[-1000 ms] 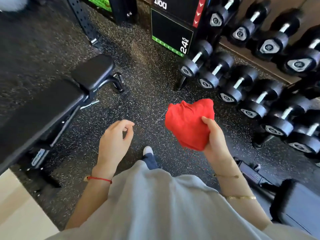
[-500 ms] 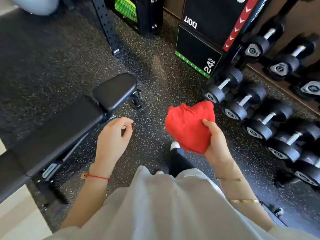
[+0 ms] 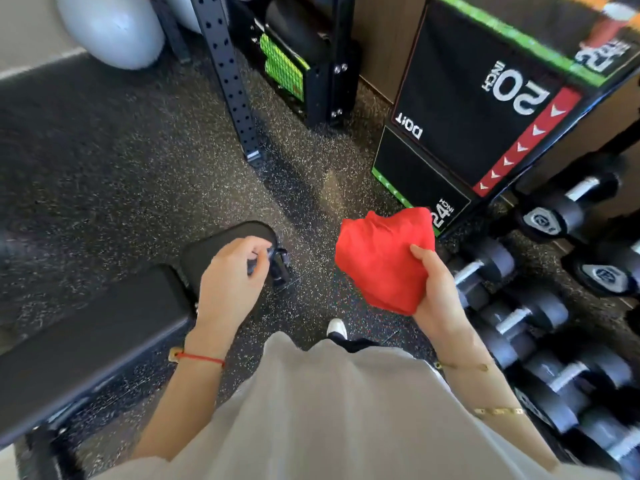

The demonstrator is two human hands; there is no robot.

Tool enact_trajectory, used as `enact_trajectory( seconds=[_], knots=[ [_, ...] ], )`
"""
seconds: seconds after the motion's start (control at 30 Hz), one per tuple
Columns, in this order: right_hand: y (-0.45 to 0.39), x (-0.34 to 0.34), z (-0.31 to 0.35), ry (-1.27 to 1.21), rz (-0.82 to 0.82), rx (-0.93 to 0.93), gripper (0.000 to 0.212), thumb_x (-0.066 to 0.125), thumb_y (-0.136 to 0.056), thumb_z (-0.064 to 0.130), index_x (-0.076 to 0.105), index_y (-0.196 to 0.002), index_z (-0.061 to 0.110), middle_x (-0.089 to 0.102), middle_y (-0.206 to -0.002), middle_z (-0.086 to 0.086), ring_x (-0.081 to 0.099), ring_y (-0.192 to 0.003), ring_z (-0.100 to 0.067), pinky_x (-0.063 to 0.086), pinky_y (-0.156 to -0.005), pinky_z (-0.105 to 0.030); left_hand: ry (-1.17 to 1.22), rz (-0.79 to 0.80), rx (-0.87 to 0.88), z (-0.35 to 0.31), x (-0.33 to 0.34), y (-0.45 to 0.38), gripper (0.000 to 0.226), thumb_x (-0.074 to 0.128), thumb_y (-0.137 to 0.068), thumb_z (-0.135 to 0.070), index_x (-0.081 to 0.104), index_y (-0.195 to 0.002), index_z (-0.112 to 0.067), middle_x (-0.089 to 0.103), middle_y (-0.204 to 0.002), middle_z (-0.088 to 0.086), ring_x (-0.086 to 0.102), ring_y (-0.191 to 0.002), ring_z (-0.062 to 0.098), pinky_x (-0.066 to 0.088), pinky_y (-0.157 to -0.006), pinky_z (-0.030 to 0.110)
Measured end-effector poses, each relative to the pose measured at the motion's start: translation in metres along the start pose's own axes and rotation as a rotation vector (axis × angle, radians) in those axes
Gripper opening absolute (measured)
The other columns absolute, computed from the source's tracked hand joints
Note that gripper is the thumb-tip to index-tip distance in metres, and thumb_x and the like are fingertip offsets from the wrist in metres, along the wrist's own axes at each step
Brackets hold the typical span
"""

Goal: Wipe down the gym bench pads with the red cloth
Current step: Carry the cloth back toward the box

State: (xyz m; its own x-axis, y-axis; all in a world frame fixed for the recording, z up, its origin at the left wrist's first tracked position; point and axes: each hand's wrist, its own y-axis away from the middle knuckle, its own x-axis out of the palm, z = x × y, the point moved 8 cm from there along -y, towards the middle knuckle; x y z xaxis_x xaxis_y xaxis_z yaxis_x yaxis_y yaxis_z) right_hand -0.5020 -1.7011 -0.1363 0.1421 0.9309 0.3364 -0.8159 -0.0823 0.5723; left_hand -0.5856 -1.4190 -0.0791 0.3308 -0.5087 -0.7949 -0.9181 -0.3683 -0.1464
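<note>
Red bunched cloth point(image 3: 382, 258) is sitting gripped in the right hand point(image 3: 437, 289); the left hand point(image 3: 231, 271) is hanging loosely curled, holding nothing, above the black padded gym bench point(image 3: 104, 337).

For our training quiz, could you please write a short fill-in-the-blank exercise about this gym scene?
1. The right hand grips a bunched cloth whose colour is ____.
2. The bench pads lie on the person's ____ side.
3. The dumbbells lie on the person's ____ side.
4. The left hand holds ____.

Missing words: red; left; right; nothing
</note>
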Motion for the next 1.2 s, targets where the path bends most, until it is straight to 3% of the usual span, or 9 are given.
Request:
enact_trajectory(
  seconds=[0.3, 0.43, 0.67, 0.97, 1.1, 1.2],
  knots=[
    [-0.130, 0.059, 0.082, -0.017, 0.011, -0.019, 0.032, 0.059, -0.087, 0.024, 0.062, -0.118, 0.016, 0.072, -0.108, -0.002, 0.067, -0.102, -0.021, 0.054, -0.086, -0.036, 0.010, 0.027, 0.028, -0.021, 0.041, -0.159, 0.016, 0.056, -0.096, -0.018, 0.067, -0.106, -0.022, 0.069, -0.100, -0.008, 0.063, -0.089, 0.014, 0.053, -0.073, 0.035],
    [-0.188, 0.075, 0.109, -0.040, -0.038, -0.013, 0.023, 0.061, -0.086, 0.025, 0.065, -0.108, 0.021, 0.074, -0.098, 0.000, 0.068, -0.099, -0.022, 0.056, -0.083, -0.037, 0.026, 0.065, 0.060, -0.027, 0.069, -0.242, 0.017, 0.057, -0.095, -0.018, 0.067, -0.106, -0.023, 0.068, -0.098, -0.010, 0.062, -0.088, 0.012, 0.051, -0.072, 0.033],
    [-0.293, 0.115, 0.169, -0.168, -0.154, -0.067, 0.030, 0.061, -0.086, 0.023, 0.062, -0.116, 0.016, 0.070, -0.107, -0.005, 0.064, -0.106, -0.025, 0.051, -0.094, -0.043, 0.020, 0.162, 0.251, -0.054, 0.108, -0.411, 0.017, 0.057, -0.096, -0.017, 0.068, -0.109, -0.019, 0.068, -0.098, -0.006, 0.062, -0.089, 0.016, 0.051, -0.068, 0.034],
    [-0.391, 0.151, 0.230, -0.334, -0.258, -0.152, 0.015, 0.060, -0.086, 0.023, 0.065, -0.099, 0.029, 0.072, -0.094, 0.003, 0.069, -0.088, -0.016, 0.057, -0.073, -0.035, -0.013, 0.338, 0.490, -0.106, 0.167, -0.583, 0.019, 0.056, -0.097, -0.019, 0.067, -0.111, -0.019, 0.069, -0.104, -0.006, 0.063, -0.092, 0.012, 0.055, -0.076, 0.031],
    [-0.422, 0.144, 0.253, -0.399, -0.322, -0.185, 0.022, 0.057, -0.088, 0.023, 0.063, -0.109, 0.027, 0.072, -0.101, 0.002, 0.069, -0.093, -0.017, 0.057, -0.076, -0.037, -0.018, 0.406, 0.560, -0.132, 0.202, -0.632, 0.018, 0.055, -0.097, -0.021, 0.067, -0.110, -0.022, 0.068, -0.104, -0.010, 0.062, -0.092, 0.010, 0.048, -0.072, 0.024],
    [-0.445, 0.131, 0.271, -0.441, -0.395, -0.179, 0.025, 0.056, -0.089, 0.022, 0.061, -0.113, 0.024, 0.068, -0.109, -0.002, 0.065, -0.103, -0.022, 0.055, -0.085, -0.041, -0.001, 0.438, 0.603, -0.156, 0.227, -0.662, 0.018, 0.054, -0.097, -0.021, 0.067, -0.110, -0.022, 0.068, -0.103, -0.010, 0.062, -0.091, 0.010, 0.054, -0.072, 0.031]
  ],
)
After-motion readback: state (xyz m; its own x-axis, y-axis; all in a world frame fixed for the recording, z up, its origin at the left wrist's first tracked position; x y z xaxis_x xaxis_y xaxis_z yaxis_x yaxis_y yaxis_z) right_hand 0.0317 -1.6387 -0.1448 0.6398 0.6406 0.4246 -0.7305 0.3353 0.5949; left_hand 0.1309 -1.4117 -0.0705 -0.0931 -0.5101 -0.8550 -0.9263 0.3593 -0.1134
